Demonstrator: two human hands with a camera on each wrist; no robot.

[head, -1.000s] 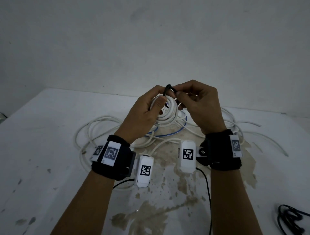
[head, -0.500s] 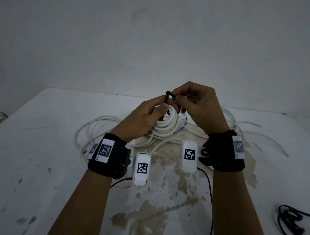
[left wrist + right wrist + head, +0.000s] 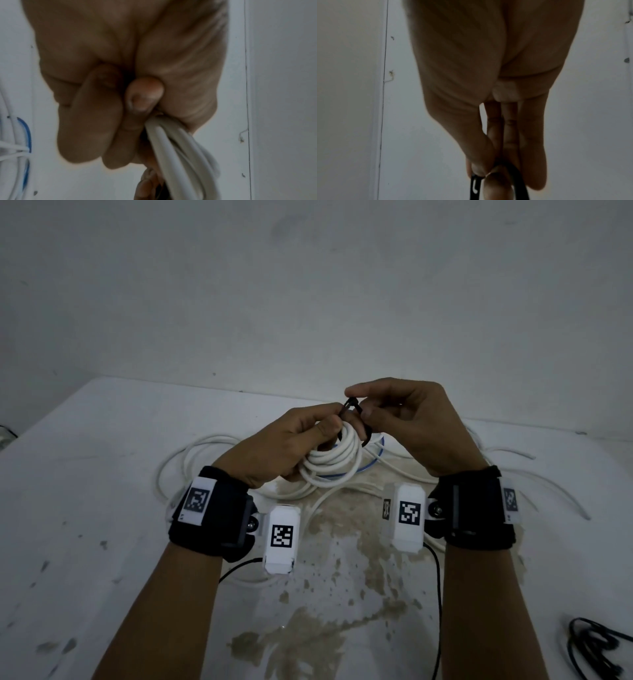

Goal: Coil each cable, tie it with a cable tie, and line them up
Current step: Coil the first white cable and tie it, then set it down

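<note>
Nearest us, at the counter's [image 3: 85, 542] right edge, we noted a tangle of black cords [image 3: 596, 645] lying well apart from the work; brown stains [image 3: 329, 594] spread over the counter between the forearms. Both wrists carried black bands with white marker blocks.

Above the stains, held clear of the counter, we saw the white cable coil [image 3: 334, 462]; the left hand [image 3: 274, 445] had its grip closed round one side of the coil, fingers curled over the bundled turns [image 3: 180, 155], thumb on top. The right hand [image 3: 414, 426] had its grip pinching the black cable tie [image 3: 351, 405] at the top of the coil, thumb and forefinger pressed on the strip [image 3: 475, 185]; the tie looped round the turns, though whether it was fastened we could not tell.

Beyond the hands, loose white cables [image 3: 191, 453] sprawled on the counter, with a blue cable [image 3: 371, 465] among them just behind the coil; farther back stood the plain grey wall [image 3: 308, 302].
</note>
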